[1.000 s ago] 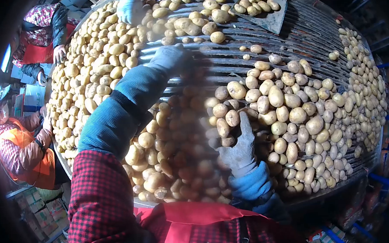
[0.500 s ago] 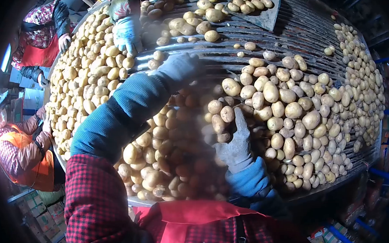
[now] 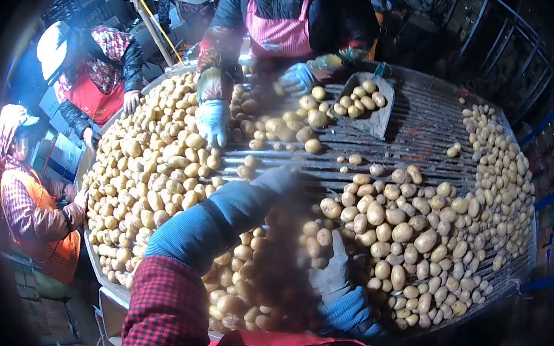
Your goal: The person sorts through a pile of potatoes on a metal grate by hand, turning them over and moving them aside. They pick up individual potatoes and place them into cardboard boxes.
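Many potatoes lie on a slatted metal table. My left hand, in a pale glove, reaches over the bare slats, beside a small pair of potatoes. Blur and a smear on the view hide its fingers. My right hand, in a grey glove, rests nearer to me at the left edge of the right-hand heap. Its thumb stretches up, apart from the rest of the hand, next to a few brownish potatoes. Shadow partly covers its other fingers.
A large potato heap covers the left side. A scoop holding several potatoes lies at the back. Across the table, a co-worker's blue-gloved hands are among potatoes. Two people stand at the left rim.
The view has tilted up, so the table sits lower and the person opposite shows more. Both my hands keep about the same places relative to the potatoes around them.
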The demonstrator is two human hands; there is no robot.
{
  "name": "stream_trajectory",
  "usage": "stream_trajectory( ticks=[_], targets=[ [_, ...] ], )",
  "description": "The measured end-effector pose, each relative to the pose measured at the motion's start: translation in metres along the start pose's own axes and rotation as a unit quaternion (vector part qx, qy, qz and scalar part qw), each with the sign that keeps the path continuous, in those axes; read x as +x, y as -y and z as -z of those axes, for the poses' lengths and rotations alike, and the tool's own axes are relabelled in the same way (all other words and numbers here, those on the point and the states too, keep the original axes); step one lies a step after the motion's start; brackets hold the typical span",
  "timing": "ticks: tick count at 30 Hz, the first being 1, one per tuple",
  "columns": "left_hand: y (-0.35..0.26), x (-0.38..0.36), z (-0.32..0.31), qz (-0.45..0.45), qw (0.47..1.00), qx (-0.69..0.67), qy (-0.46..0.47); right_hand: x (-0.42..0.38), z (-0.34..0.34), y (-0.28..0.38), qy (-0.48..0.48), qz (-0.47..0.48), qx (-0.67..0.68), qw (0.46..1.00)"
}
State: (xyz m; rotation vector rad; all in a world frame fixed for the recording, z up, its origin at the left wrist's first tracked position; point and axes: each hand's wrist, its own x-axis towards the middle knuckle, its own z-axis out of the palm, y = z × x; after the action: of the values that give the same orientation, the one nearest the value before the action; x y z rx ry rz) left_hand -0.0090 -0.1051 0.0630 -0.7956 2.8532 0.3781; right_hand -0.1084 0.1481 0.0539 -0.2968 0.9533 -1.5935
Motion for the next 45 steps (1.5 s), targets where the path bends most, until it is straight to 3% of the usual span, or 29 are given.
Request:
stream_trajectory(
  ticks=[2, 5, 6, 7, 9, 10, 12, 14, 15, 18, 19, 20, 21, 23, 25, 27, 29, 30, 32, 33, 37, 39, 41, 42, 45],
  targets=[
    [0.015, 0.004, -0.012, -0.035, 0.999, -0.010, -0.007, 0.010, -0.004, 0.008, -0.016, -0.132, 0.136, 0.982],
    [0.015, 0.002, -0.008, -0.025, 0.998, -0.056, -0.020, 0.013, 0.003, 0.000, 0.004, -0.137, 0.149, 0.979],
    [0.014, 0.000, -0.006, -0.015, 0.997, -0.072, -0.021, 0.002, -0.003, -0.002, 0.039, 0.014, -0.070, 0.997],
    [0.014, -0.004, -0.004, -0.006, 0.993, -0.104, -0.046, 0.000, -0.006, -0.001, 0.037, 0.076, -0.148, 0.985],
    [0.004, -0.018, 0.015, 0.008, 0.981, -0.170, -0.093, 0.000, -0.006, -0.001, 0.018, 0.021, -0.081, 0.996],
    [-0.009, -0.031, 0.027, -0.008, 0.974, -0.157, -0.161, 0.002, -0.005, 0.000, 0.010, -0.016, -0.035, 0.999],
    [0.002, -0.031, 0.005, -0.065, 0.888, -0.379, -0.253, 0.006, -0.002, 0.003, 0.002, -0.047, 0.009, 0.999],
    [-0.003, -0.043, -0.016, 0.015, 0.789, -0.565, -0.241, 0.003, -0.002, 0.002, 0.002, -0.030, -0.013, 0.999],
    [-0.017, -0.052, -0.011, 0.070, 0.682, -0.699, -0.202, 0.001, -0.002, -0.001, 0.000, -0.017, -0.037, 0.999],
    [-0.041, -0.080, -0.013, 0.076, 0.645, -0.730, -0.212, 0.005, 0.001, -0.007, -0.052, -0.065, -0.035, 0.996],
    [-0.051, -0.088, -0.018, 0.073, 0.593, -0.766, -0.238, 0.014, 0.005, -0.004, -0.086, -0.153, 0.123, 0.977],
    [-0.056, -0.095, -0.021, 0.076, 0.560, -0.784, -0.258, 0.026, 0.033, -0.016, 0.100, -0.158, 0.278, 0.942],
    [-0.064, -0.104, -0.026, 0.081, 0.525, -0.801, -0.275, 0.024, 0.022, -0.006, 0.171, -0.183, 0.335, 0.908],
    [-0.082, -0.124, -0.021, 0.108, 0.487, -0.803, -0.327, -0.003, -0.049, 0.025, -0.080, -0.118, 0.158, 0.977],
    [-0.097, -0.146, -0.021, 0.096, 0.453, -0.805, -0.370, -0.014, -0.053, 0.028, 0.043, -0.118, 0.192, 0.973],
    [-0.116, -0.160, -0.013, 0.115, 0.385, -0.818, -0.412, -0.020, -0.060, 0.030, 0.005, -0.150, 0.142, 0.978],
    [-0.126, -0.171, -0.007, 0.077, 0.372, -0.814, -0.440, -0.021, -0.059, 0.019, 0.081, -0.145, 0.171, 0.971],
    [-0.131, -0.176, -0.006, 0.105, 0.362, -0.799, -0.468, -0.025, -0.075, 0.020, -0.022, -0.191, 0.151, 0.970],
    [-0.143, -0.184, -0.004, 0.120, 0.340, -0.775, -0.519, -0.028, -0.087, 0.015, -0.024, -0.207, 0.148, 0.967],
    [-0.149, -0.188, -0.004, 0.107, 0.329, -0.764, -0.544, -0.031, -0.088, 0.012, 0.023, -0.203, 0.161, 0.966],
    [-0.181, -0.200, 0.010, 0.152, 0.349, -0.649, -0.659, -0.040, -0.096, -0.003, 0.136, -0.211, 0.197, 0.948],
    [-0.185, -0.213, 0.004, 0.122, 0.384, -0.611, -0.681, -0.048, -0.103, -0.008, 0.167, -0.230, 0.216, 0.934],
    [-0.193, -0.223, 0.003, 0.113, 0.442, -0.504, -0.733, -0.061, -0.120, -0.010, 0.187, -0.247, 0.221, 0.925],
    [-0.191, -0.236, -0.002, 0.128, 0.520, -0.407, -0.739, -0.062, -0.110, -0.011, 0.317, -0.226, 0.163, 0.906],
    [-0.190, -0.258, -0.001, 0.133, 0.579, -0.225, -0.772, -0.087, -0.128, -0.022, 0.318, -0.133, 0.102, 0.933]
  ],
)
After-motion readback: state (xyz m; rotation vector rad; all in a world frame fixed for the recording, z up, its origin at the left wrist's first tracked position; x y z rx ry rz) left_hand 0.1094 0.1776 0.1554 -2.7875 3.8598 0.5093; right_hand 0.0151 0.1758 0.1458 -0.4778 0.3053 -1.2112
